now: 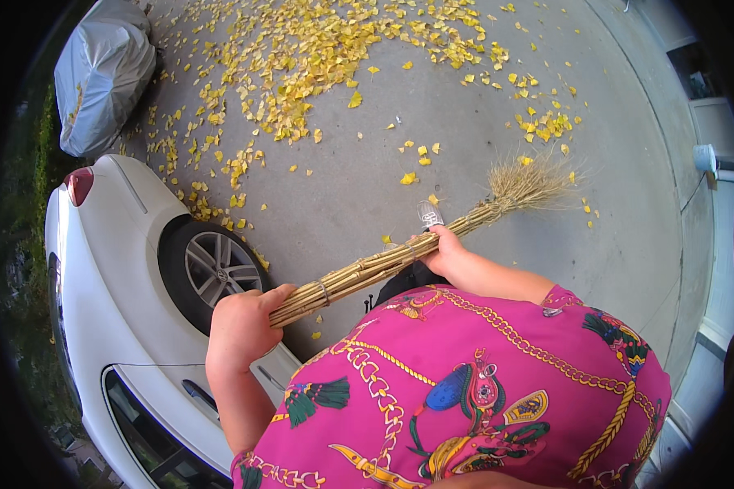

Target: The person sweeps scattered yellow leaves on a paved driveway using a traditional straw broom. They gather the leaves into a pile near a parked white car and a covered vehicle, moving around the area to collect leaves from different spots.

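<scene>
A long broom (367,268) of bundled thin stalks, bound with wire ties, lies slantwise across the front of my body. My left hand (244,324) is closed around the end of its handle, at the lower left. Farther up the handle, my right hand (443,250) grips it near the middle. The bristle head (529,183) fans out to the upper right over the grey pavement; whether it touches the ground I cannot tell. Yellow fallen leaves (306,61) lie thickly at the top, with a smaller cluster (547,125) above the bristles.
A white car (122,244) stands close on my left, its wheel (221,274) near my left hand. Beyond it is a vehicle-like shape under a silver cover (104,73). My shoe (429,214) shows beside the handle. A pale wall and a light-blue container (704,158) are at the right.
</scene>
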The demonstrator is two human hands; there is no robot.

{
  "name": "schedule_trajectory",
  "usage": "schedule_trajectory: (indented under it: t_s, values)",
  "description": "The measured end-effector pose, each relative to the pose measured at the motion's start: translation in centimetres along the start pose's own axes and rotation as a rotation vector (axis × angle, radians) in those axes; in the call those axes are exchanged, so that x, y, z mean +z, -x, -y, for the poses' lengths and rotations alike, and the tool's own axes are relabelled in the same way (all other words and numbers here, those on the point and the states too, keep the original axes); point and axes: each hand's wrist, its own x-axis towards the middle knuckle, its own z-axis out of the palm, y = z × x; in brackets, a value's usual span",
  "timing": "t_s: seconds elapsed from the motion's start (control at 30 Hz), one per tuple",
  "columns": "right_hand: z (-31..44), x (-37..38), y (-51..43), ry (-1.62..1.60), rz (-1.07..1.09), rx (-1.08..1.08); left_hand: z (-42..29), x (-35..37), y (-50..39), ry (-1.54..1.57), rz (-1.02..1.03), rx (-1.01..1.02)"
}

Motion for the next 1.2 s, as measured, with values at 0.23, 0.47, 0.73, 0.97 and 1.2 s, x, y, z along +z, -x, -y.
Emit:
schedule_trajectory:
  t_s: [0.23,0.47,0.73,0.97,1.2]
  values:
    - [-5.5,0.0,-2.4,-0.023,-0.087,0.233,-1.3,-5.8,-3.3,-0.174,0.050,0.084]
    - [-18.9,23.5,-7.1,0.186,0.360,0.395,-0.1,-6.9,6.0,-0.411,-0.245,-0.484]
    - [-8.8,24.9,-4.4,0.579,0.358,-0.170,-1.6,0.8,6.3,0.206,-0.306,-0.561]
    - [9.9,5.3,-4.5,0.121,0.123,-0.355,-5.8,2.1,-6.3,0.102,-0.031,-0.045]
    - [29.8,-15.1,-4.8,-0.600,-0.075,-0.572,-27.5,6.2,-25.6,-0.327,-0.026,0.606]
